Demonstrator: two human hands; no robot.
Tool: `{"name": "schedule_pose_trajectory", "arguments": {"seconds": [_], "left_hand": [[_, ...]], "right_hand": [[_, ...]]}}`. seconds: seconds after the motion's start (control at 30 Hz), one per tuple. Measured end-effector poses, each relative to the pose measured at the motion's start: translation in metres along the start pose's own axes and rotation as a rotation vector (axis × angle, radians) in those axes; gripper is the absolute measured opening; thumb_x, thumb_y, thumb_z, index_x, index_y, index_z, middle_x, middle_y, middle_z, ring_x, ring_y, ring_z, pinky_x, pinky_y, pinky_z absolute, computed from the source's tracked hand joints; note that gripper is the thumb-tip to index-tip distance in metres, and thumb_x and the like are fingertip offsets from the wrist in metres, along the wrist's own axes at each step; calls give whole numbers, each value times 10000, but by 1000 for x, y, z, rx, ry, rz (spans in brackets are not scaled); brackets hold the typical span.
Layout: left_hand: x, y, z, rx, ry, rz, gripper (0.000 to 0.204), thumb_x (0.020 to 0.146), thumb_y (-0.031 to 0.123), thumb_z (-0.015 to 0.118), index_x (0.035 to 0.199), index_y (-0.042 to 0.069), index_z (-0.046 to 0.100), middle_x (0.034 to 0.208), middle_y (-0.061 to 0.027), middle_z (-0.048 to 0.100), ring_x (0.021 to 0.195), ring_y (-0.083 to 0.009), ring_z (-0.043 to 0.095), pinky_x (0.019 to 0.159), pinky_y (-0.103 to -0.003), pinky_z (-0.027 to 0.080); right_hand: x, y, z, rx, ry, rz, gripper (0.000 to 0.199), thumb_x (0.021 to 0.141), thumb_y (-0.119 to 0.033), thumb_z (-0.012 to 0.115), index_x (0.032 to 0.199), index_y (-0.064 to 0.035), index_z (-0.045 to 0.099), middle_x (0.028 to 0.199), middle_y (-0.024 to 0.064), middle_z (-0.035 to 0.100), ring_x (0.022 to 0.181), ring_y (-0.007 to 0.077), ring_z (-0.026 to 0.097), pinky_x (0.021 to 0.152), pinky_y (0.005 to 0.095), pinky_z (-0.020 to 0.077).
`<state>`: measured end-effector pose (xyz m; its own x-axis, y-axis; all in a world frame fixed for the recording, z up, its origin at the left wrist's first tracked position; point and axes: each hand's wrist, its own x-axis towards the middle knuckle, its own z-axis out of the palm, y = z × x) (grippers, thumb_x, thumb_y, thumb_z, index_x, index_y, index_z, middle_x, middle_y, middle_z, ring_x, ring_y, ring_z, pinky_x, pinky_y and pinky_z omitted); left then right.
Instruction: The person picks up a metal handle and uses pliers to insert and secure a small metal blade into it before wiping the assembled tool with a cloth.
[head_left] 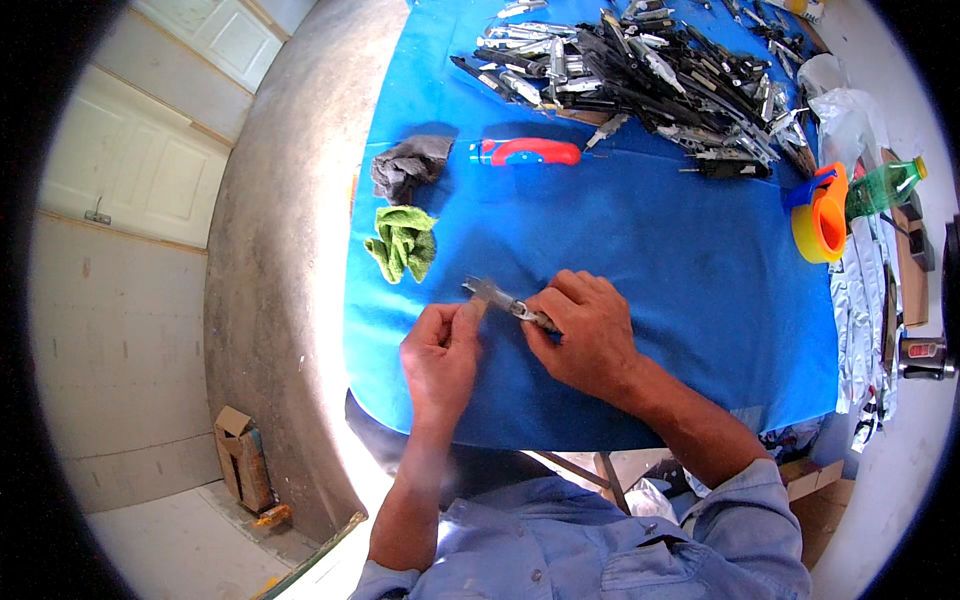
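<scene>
My right hand (585, 330) is closed around one end of a slim silver metal mechanism (508, 304), which points up and to the left over the blue-covered table. My left hand (440, 352) is pinched at the mechanism's far end. A small tan, blurred patch shows by the left fingertips; what they grip there is too unclear to name. Beyond the hands lie a crumpled green cloth (404, 244), a dark grey cloth (411, 167) and a red and blue powered screwdriver (526, 152), its bit toward the right.
A large heap of silver and black metal mechanisms (640, 75) covers the table's far side. On the right edge stand orange and yellow tape rolls (822, 228), a green plastic bottle (884, 188) and silver foil packaging (860, 310). A cardboard box (243, 462) sits on the floor at left.
</scene>
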<state>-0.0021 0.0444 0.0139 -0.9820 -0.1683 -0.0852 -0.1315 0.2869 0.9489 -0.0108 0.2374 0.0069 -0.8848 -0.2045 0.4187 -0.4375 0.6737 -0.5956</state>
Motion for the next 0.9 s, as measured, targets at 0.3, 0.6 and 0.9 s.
{"name": "schedule_pose_trajectory", "arguments": {"seconds": [0.3,0.6,0.9], "left_hand": [[-2,-5,4,48,-52,20,173,1016,158,732,934,6,719,712,12,636,621,-37,527,543,-236,418],[-4,0,10,139,105,177,231,985,223,776,969,-5,741,754,-91,707,674,-120,616,619,-324,526],[-12,-14,4,162,257,295,224,997,232,732,932,19,713,748,-173,712,638,-270,712,616,-388,555]], "right_hand": [[-1,5,-3,-11,-20,12,168,763,-107,814,879,-97,692,812,78,606,744,291,605,654,437,442],[-4,-3,-2,-13,-13,51,146,802,-178,783,898,-111,696,863,120,624,819,358,632,709,501,474],[1,-22,-5,37,-22,-91,200,773,-180,805,912,-84,698,837,138,638,762,370,640,668,480,500]]}}
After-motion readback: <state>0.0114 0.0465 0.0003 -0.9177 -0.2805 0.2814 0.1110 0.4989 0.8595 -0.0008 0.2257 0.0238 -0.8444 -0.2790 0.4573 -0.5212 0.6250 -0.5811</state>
